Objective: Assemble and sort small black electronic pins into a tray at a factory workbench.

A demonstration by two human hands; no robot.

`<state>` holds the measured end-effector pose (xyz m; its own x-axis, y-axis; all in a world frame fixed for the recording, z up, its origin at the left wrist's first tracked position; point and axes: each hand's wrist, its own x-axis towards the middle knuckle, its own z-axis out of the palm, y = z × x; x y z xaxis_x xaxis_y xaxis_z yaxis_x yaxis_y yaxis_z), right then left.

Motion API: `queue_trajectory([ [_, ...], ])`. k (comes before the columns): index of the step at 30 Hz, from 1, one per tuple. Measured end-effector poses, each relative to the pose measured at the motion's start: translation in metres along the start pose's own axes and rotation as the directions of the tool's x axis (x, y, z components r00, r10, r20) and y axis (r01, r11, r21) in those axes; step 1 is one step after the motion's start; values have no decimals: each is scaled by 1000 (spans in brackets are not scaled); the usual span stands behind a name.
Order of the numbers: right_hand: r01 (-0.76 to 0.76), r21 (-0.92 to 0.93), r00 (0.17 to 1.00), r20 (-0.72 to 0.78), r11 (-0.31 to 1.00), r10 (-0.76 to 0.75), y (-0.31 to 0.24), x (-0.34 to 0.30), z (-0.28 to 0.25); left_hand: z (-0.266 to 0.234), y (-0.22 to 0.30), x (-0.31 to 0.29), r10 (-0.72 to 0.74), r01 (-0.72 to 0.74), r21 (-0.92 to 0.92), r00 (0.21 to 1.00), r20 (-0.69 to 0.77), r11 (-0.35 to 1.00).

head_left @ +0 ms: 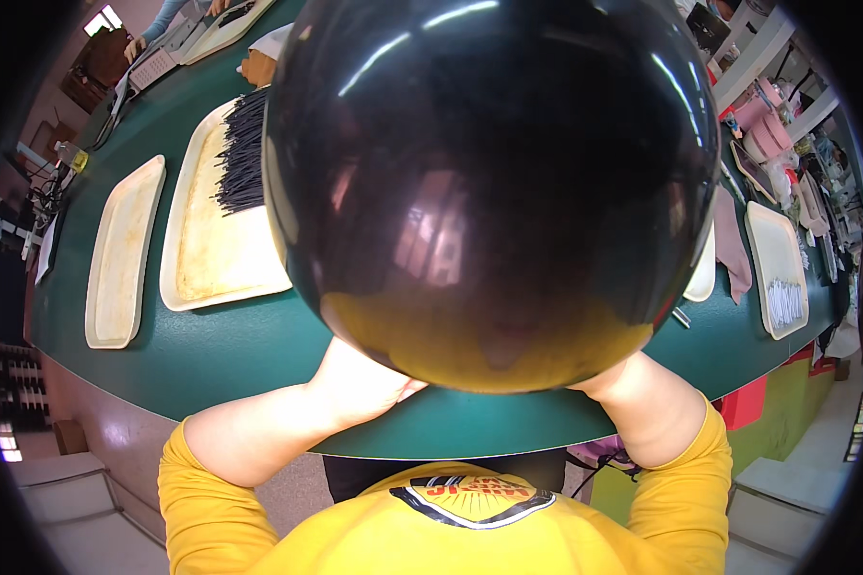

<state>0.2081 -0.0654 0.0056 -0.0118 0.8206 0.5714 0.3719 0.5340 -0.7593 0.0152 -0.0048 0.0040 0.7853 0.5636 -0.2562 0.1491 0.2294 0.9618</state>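
A large glossy black round object, ball-like or dome-like, fills the middle of the view. Its kind does not show; it mirrors lights and yellow cloth. At its lower left edge is my left hand, palm side partly visible, with most fingers hidden behind the black surface. Only the wrist and a small part of my right hand appear at the lower right edge. Whether either hand touches or holds the black object, or something beneath it, I cannot tell. Both forearms in yellow sleeves reach over the near edge of the green table.
Left of the black object, a cream tray bears a bundle of thin black strips. Another cream tray lies farther left. On the right, a tray holds thin white pieces, beside a mauve cloth. Another person's hand shows far left.
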Motion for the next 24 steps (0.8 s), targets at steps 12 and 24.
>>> queue_trajectory([
  [12, -40, 109, 998, -42, 993, 45, -5, 3, 8, -2, -1, -1, 43, -37, 202, 999, -25, 979],
  [24, -74, 229, 991, -89, 971, 96, -12, 2, 10, -4, 1, -2, 50, -43, 311, 999, -17, 950],
])
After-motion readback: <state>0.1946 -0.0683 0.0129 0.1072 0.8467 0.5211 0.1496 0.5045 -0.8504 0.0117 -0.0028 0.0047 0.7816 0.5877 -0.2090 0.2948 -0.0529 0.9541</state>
